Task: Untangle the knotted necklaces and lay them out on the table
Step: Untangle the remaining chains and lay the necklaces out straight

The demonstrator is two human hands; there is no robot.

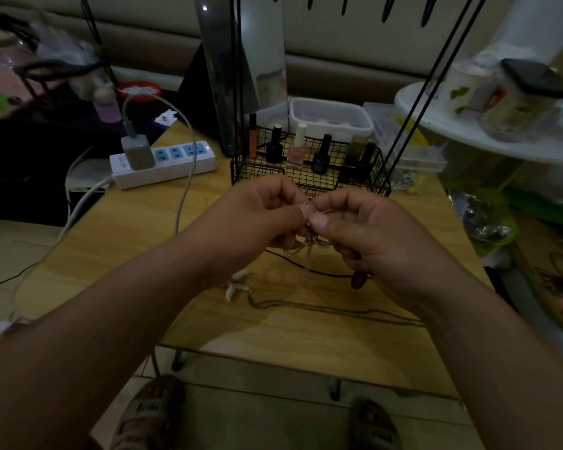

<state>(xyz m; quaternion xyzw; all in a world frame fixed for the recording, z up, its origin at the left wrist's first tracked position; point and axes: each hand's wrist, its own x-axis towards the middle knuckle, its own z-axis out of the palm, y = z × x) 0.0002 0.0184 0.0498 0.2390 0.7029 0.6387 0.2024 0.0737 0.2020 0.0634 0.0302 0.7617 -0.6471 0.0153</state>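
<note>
My left hand (260, 216) at nine o'clock and right hand (368, 228) at three pinched the knot (309, 208) in closed fingers (319, 220). I judged the necklaces (311, 244) light, limp and slippery, best gripped just beside it.

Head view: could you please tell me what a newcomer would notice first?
The left hand and right hand meet at centre above the wooden table, pinching a tangled necklace. Behind them stands a wire basket of nail polish bottles, a white power strip to its left.

Open tabletop (127, 235) front-left; wire basket (260, 172) and power strip (176, 167) along the back.
</note>
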